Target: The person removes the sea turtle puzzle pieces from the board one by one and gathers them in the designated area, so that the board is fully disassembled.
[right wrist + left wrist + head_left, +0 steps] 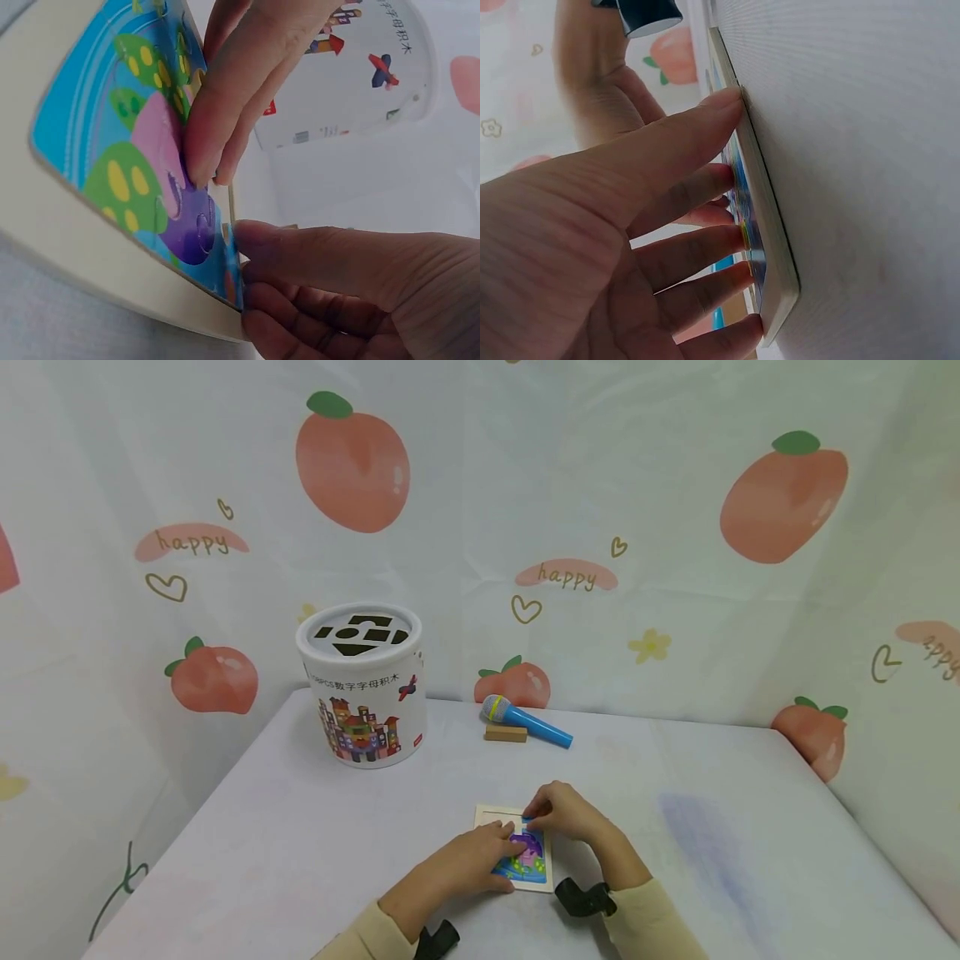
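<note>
A small jigsaw puzzle (532,863) in a pale wooden frame (512,811) lies flat on the table. Its picture shows a purple and pink figure with yellow-spotted green shapes on blue. My left hand (474,858) spreads over its left side, fingertips touching the pieces; in the left wrist view the thumb touches the frame's edge (769,217). At the top right corner my right hand (567,814) pinches a blue puzzle piece (231,271), partly covered by the fingers. Bare tray shows beside that piece, near the purple part. The left fingers hide some of the picture.
Behind the puzzle, a blue toy microphone (536,724) lies beside a small wooden block (506,734). A large white bucket (367,714) with shape holes in its lid stands at the back left. A peach-print cloth (450,527) hangs behind the white table (315,852).
</note>
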### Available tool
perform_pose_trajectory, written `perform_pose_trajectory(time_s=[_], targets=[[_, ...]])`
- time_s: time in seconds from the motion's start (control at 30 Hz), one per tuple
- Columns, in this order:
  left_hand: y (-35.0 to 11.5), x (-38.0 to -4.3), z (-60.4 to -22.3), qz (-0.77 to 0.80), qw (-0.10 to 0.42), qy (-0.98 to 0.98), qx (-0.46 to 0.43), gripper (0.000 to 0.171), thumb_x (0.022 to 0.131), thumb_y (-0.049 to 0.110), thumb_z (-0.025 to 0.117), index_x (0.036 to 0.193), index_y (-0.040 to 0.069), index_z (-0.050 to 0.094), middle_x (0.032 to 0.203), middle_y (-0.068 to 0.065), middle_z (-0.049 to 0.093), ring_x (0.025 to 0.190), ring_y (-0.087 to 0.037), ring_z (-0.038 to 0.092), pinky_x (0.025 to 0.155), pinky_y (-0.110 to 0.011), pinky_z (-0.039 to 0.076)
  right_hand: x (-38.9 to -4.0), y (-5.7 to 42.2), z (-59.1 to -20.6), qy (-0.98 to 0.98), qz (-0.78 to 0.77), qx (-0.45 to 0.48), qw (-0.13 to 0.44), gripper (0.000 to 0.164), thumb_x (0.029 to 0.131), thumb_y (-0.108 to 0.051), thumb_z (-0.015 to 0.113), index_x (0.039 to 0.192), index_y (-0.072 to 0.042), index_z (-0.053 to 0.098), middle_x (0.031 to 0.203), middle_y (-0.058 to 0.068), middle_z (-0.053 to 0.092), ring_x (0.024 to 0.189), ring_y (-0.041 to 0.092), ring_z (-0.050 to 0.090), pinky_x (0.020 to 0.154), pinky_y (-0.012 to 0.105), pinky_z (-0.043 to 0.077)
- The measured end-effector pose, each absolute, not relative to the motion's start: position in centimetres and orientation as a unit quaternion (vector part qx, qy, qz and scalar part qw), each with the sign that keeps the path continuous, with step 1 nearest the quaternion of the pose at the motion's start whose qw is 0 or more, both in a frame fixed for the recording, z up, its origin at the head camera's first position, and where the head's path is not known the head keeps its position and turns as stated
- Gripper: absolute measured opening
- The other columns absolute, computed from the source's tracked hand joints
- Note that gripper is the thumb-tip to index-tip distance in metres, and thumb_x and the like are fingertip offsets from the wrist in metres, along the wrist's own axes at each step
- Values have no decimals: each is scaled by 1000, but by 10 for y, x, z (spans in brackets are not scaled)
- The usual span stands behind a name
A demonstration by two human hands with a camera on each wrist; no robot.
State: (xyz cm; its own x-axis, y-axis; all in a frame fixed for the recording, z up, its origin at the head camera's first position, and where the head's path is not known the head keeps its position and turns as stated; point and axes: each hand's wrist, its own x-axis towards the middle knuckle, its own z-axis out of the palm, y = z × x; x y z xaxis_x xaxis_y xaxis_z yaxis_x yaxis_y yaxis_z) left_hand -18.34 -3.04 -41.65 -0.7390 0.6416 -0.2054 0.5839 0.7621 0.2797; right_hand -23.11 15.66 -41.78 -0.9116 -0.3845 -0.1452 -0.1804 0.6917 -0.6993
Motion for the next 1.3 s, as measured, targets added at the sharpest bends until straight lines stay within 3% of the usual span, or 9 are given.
perform_pose_trajectory(time_s=[0.47, 0.7, 1.07, 1.3], targets=[[-29, -182, -415, 95, 152, 928, 325, 53, 80, 42, 68, 130, 28, 56, 143, -2, 46, 133, -22, 42, 102, -42, 43, -233, 156, -426, 910, -347, -193, 117, 3, 83, -2, 65, 85, -1, 65, 76, 1, 56, 70, 12, 48, 61, 19, 43], [-29, -183, -415, 92, 152, 929, 326, 54, 81, 42, 68, 131, 28, 55, 144, -2, 45, 133, -22, 42, 101, -42, 44, -233, 156, -423, 903, -363, -178, 145, 4, 85, -1, 62, 83, 0, 65, 76, 2, 60, 71, 12, 51, 65, 24, 48], [-30, -183, -415, 92, 150, 929, 326, 53, 81, 42, 68, 131, 27, 55, 144, -3, 46, 133, -22, 42, 102, -42, 43, -230, 152, -420, 920, -351, -124, 122, 6, 82, 1, 66, 84, -2, 70, 77, 4, 65, 70, 11, 53, 69, 28, 54], [-30, -183, -415, 94, 155, 929, 324, 53, 81, 42, 68, 131, 28, 55, 144, -2, 45, 134, -22, 41, 102, -42, 43, -230, 156, -421, 919, -344, -148, 125, 8, 83, 3, 63, 87, -1, 69, 82, 5, 65, 75, 12, 56, 73, 31, 55]])
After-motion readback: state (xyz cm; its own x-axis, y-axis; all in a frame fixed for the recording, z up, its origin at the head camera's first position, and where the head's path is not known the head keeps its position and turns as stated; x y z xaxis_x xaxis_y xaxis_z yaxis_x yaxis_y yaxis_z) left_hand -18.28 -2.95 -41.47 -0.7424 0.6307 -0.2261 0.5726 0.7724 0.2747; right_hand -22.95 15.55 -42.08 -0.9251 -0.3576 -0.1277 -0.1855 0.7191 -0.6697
